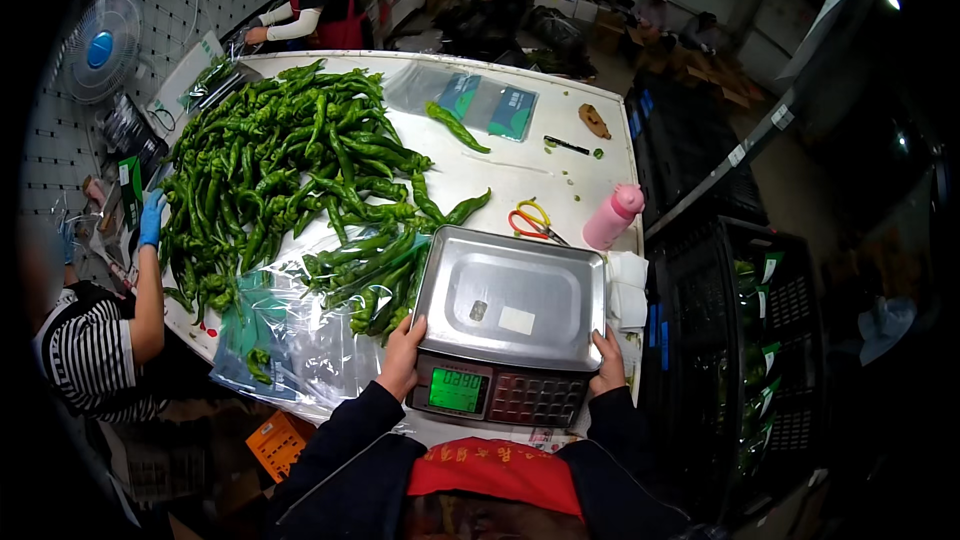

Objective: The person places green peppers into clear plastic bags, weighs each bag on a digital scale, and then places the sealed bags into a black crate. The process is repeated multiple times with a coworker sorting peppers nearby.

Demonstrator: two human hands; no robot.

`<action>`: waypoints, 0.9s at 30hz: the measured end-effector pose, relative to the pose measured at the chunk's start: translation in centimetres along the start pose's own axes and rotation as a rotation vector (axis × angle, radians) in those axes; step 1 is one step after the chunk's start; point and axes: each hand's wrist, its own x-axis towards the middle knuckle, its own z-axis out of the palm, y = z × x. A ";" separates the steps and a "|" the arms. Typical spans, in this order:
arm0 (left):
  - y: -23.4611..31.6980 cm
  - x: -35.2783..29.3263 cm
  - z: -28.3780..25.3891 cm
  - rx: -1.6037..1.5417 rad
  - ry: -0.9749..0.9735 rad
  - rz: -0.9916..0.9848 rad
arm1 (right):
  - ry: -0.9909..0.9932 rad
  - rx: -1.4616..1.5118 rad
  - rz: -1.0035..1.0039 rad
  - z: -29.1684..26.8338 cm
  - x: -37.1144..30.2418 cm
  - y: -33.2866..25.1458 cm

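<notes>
In front of me a digital scale (pixel 530 275) with a bare metal tray sits at the near edge of the table. Its lit green display (pixel 456 390) and keypad face me. My left hand (pixel 402 360) grips the scale's left side, and my right hand (pixel 607 364) holds its right side, fingers partly hidden at the tray's edge. Long green peppers (pixel 270 160) are heaped to the left, some touching the scale. Clear plastic bags (pixel 310 340) with green and blue print lie beside the scale on the left, one pepper piece among them.
On the white table (pixel 570 175) lie scissors (pixel 535 220), a pink bottle (pixel 614 217), a black pen (pixel 567 145), white tissues (pixel 627 290) and one pepper (pixel 456 127) near printed bags. Black crates (pixel 740 340) stand right. A blue-gloved co-worker's hand (pixel 152 217) touches the heap; another person works behind.
</notes>
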 end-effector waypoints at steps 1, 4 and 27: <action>-0.1 -0.6 -0.3 0.000 0.014 -0.001 | 0.005 0.015 0.001 0.4 -0.7 0.0; -0.5 0.1 1.1 -0.004 0.027 -0.001 | 0.014 0.033 -0.005 -0.1 0.9 -0.6; 0.3 -8.4 -4.6 0.595 0.393 0.459 | 0.132 -0.448 -0.414 1.3 -2.1 -1.2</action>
